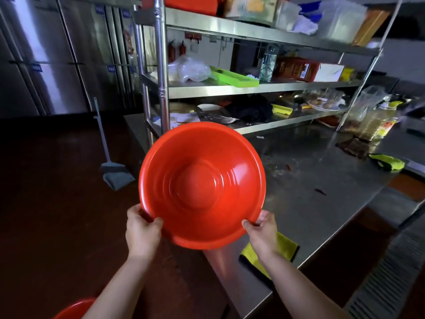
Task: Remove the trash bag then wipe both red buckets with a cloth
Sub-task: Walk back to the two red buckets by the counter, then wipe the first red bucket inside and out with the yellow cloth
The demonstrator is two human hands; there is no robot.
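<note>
A round red bucket (pixel 202 183), shallow like a basin, is held up in the air at the corner of the steel counter (pixel 322 180), tilted so its empty inside faces me. My left hand (pixel 142 229) grips the lower left rim. My right hand (pixel 263 231) grips the lower right rim. A yellow cloth (pixel 285 246) with a dark edge lies on the counter just under my right wrist. The rim of a second red bucket (pixel 76 308) shows at the bottom left, low beside my left forearm. No trash bag is visible in the held bucket.
A steel shelf rack (pixel 161 65) full of boxes and bags stands on the counter behind the bucket. Another yellow cloth (pixel 388 162) lies at the far right. A broom and dustpan (pixel 115 173) lean on the dark floor at left. Steel refrigerators line the back left.
</note>
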